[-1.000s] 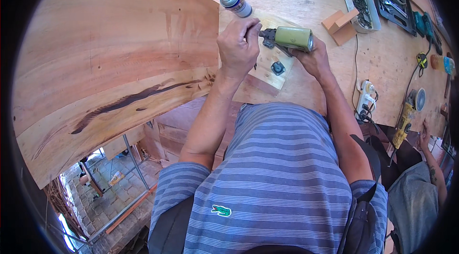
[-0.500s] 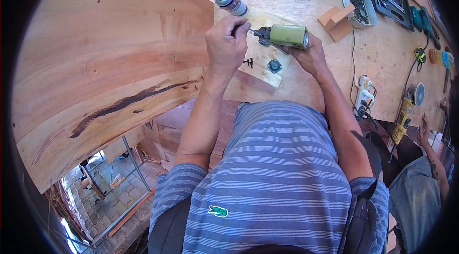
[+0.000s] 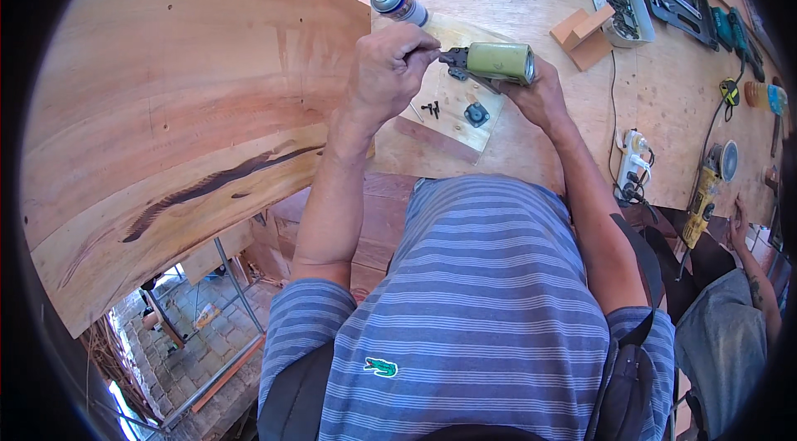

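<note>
My right hand point(image 3: 535, 96) is wrapped round a green and black tool point(image 3: 501, 62) that looks like a nail gun. It lies sideways, with its green cylinder end facing right and its black nose facing left. My left hand point(image 3: 386, 67) is closed in a pinch at the nose tip; whatever its fingertips hold is hidden. Below the tool is a wooden board point(image 3: 457, 127). On it lie several small black screws point(image 3: 431, 110), a thin light pin point(image 3: 416, 112) and a squarish black cap point(image 3: 476, 115).
A spray can point(image 3: 400, 4) stands behind my left hand. Rightward are wood offcuts point(image 3: 584, 38), a tray of screws point(image 3: 623, 9), a power strip point(image 3: 633, 163) and a yellow angle grinder point(image 3: 707, 192). A large wooden panel point(image 3: 191, 67) rises at left. Another person's arm point(image 3: 751, 267) is at right.
My left hand has shifted slightly left, and its fingertips now reach the tool's nose. The thin metal rod seen between them is hidden now. My right hand keeps its place.
</note>
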{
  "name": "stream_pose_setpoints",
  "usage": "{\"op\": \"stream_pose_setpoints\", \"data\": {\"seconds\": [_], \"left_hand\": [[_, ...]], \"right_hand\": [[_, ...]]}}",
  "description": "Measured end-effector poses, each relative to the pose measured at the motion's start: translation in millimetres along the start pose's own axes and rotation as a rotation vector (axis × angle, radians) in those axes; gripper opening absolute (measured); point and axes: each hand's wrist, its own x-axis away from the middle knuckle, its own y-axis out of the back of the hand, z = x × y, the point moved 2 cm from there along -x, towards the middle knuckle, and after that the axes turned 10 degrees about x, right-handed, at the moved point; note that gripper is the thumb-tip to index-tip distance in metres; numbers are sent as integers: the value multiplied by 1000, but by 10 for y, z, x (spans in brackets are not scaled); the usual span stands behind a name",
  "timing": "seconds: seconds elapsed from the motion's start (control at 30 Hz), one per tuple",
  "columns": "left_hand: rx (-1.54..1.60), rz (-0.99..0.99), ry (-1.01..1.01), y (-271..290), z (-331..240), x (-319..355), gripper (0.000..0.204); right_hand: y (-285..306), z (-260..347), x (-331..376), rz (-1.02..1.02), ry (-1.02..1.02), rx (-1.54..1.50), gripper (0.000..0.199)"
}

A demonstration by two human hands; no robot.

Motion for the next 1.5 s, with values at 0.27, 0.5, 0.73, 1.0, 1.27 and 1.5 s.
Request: {"op": "stream_pose_setpoints", "data": {"seconds": [0.27,0.5,0.73,1.0,1.27,1.5], "left_hand": [[-159,-32,-226,-8,-22,-30,11],[-205,-245,-55,-226,-261,165,11],[-96,-372,108,-267,-228,150,13],[169,-443,362,-256,-168,214,13],[366,-360,347,-268,-53,274,16],[1046,-153,221,-225,556,277,17]], "right_hand": [[5,10,3,-11,-1,-41,39],[-5,24,1,-11,-40,-23,40],[-2,-2,4,-5,-12,-19,40],[-14,-3,17,-13,13,-25,40],[-2,1,16,-49,41,-41,37],[-4,-17,10,-14,34,-57,40]]}}
